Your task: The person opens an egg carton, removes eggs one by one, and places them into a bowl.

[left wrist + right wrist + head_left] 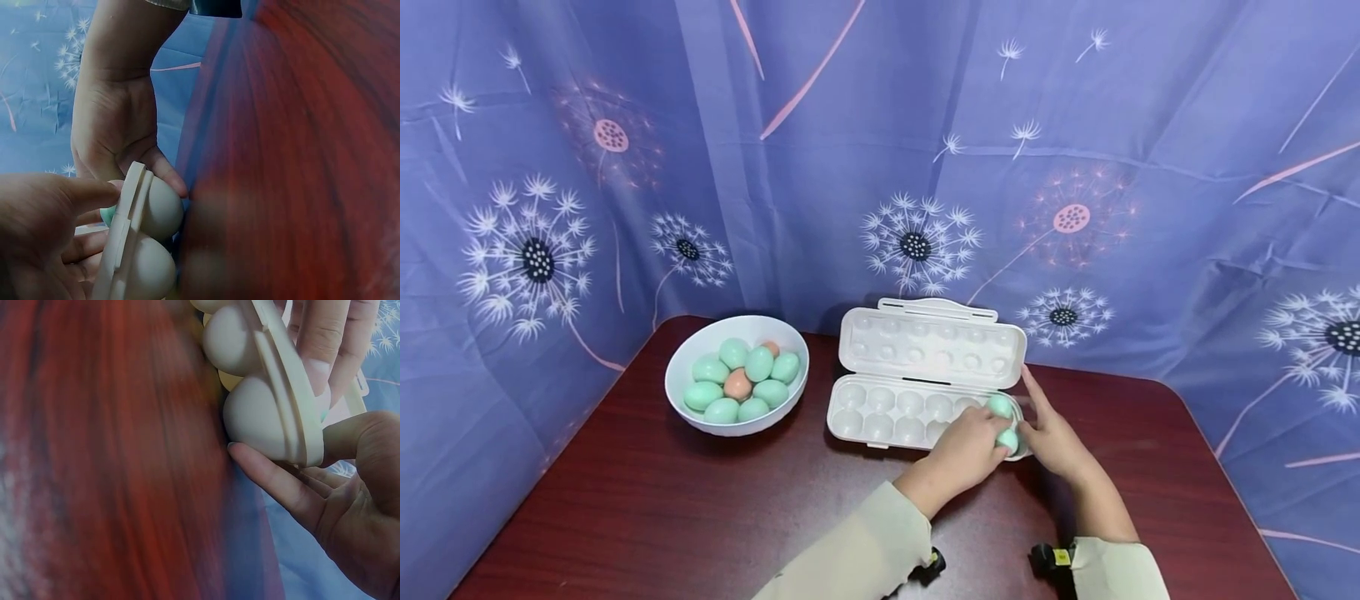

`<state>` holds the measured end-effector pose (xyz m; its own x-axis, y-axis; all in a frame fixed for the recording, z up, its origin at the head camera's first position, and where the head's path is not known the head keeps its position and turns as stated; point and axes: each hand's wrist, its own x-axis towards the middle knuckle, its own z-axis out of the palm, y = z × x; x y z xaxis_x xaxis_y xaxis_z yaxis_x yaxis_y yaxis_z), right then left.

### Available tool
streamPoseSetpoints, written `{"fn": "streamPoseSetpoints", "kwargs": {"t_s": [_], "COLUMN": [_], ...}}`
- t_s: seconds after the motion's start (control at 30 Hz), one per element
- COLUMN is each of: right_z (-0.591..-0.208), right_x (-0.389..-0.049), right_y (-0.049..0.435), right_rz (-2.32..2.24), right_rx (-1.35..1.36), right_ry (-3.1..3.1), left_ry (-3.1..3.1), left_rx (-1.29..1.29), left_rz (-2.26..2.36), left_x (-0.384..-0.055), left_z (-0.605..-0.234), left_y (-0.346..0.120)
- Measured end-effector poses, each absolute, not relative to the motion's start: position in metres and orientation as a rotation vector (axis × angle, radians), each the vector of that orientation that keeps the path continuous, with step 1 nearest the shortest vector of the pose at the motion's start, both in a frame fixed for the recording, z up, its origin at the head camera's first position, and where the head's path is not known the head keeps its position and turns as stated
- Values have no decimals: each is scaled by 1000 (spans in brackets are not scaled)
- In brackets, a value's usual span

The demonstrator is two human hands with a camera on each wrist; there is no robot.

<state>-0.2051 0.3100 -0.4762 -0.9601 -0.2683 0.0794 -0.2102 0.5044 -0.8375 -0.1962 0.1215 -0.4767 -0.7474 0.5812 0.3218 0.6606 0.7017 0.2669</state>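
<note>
A white egg carton (910,429) lies open on the table, its lid (931,346) tipped back against the curtain. In its right end column sit a light green egg (998,406) at the back and another green egg (1008,441) in front. My left hand (966,450) reaches over the carton and pinches the front egg between thumb and fingers. At the carton's right end, my right hand (1060,442) holds it. The right wrist view shows the right thumb (344,439) at the rim and a finger (275,478) against the underside of the end cup.
A white bowl (676,392) with several green eggs (703,395) and brownish eggs (737,384) stands at the back left of the dark red table (760,508). Behind the table hangs a blue dandelion-print curtain (805,217).
</note>
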Motion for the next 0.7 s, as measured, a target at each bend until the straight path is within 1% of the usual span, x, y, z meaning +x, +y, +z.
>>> {"fn": "streamPoseSetpoints", "kwargs": {"t_s": [0.7], "right_z": [-479], "right_x": [-207], "right_y": [311], "right_rz": [-1511], "right_rx": [-446], "right_ry": [2635], "left_ry": [-2728], "left_rx": [-983], "left_rz": [-629], "left_x": [-196], "left_z": [-471], "left_y": [117]}}
